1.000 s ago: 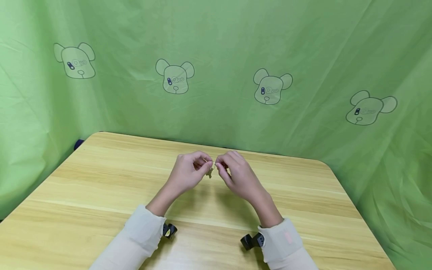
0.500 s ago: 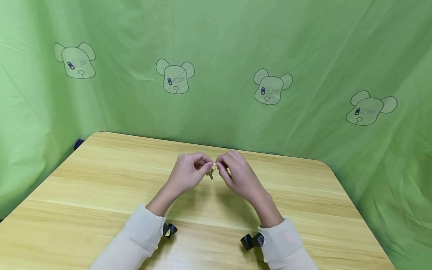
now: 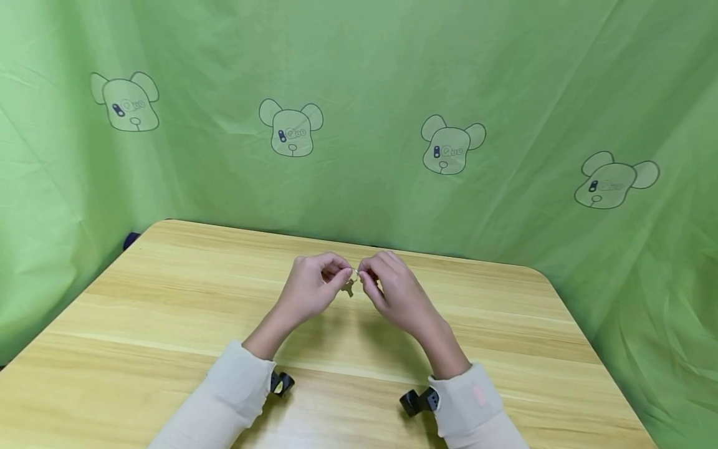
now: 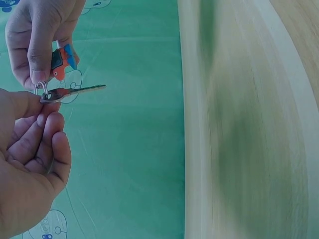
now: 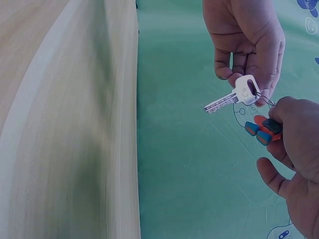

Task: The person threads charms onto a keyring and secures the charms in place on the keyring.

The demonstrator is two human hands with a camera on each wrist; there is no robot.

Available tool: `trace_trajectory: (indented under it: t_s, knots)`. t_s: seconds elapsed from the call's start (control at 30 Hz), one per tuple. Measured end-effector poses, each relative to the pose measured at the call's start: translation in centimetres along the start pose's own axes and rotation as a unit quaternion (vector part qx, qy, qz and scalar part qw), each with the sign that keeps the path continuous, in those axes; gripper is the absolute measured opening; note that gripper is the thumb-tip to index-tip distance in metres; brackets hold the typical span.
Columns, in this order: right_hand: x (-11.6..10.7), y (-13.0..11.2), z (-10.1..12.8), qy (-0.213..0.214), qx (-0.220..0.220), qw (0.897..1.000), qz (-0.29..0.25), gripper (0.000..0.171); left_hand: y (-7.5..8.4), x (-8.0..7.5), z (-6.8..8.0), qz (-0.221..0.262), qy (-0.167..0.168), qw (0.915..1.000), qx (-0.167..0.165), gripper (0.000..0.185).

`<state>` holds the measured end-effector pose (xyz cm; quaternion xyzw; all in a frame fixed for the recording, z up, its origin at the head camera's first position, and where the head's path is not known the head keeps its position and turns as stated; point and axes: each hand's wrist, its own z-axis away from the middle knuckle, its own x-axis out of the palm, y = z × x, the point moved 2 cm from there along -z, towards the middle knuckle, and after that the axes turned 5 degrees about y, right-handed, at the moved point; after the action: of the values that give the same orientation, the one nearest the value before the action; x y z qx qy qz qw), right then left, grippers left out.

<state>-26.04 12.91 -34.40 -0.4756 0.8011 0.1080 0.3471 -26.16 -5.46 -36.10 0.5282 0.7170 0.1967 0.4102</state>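
Above the table my left hand (image 3: 314,287) and right hand (image 3: 397,292) meet fingertip to fingertip, both pinching a thin metal key ring (image 5: 267,100). A silver key (image 5: 245,90) hangs from the ring by its bow, close to the left fingertips; in the left wrist view the key (image 4: 75,91) is seen edge-on. An orange and blue charm (image 5: 266,129), with a dark part, hangs beside the right fingers. In the head view the key (image 3: 349,288) is small and dull, and the charm is hidden behind the right hand. Fingertips cover part of the ring.
A wood-grain table (image 3: 168,299) with rounded far corners lies beneath both hands. Green cloth (image 3: 359,187) with printed bear heads hangs behind and at the sides. Black wrist cameras (image 3: 412,402) stick out from the pale sleeves (image 3: 471,399).
Both hands stay in nearly the same place. Between their fingertips the ring has turned slightly, and the hanging key has swung a little.
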Motion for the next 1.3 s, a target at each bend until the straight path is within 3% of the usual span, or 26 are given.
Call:
trace_trajectory:
  t_s: [0.33, 0.8, 1.3]
  knots:
    - [0.05, 0.05, 0.05, -0.001, -0.001, 1.000, -0.003, 0.006, 0.04, -0.12, 0.01, -0.004, 0.008, 0.9999, -0.011, 0.006]
    - [0.11, 0.41, 0.26, -0.054, 0.069, 0.995, -0.036, 0.005, -0.19, -0.11, -0.01, -0.010, 0.008, 0.9999, -0.004, 0.006]
    - [0.16, 0.32, 0.24, -0.070, 0.077, 0.994, -0.035, 0.005, -0.22, -0.26, -0.05, -0.012, 0.015, 0.9998, -0.008, 0.007]
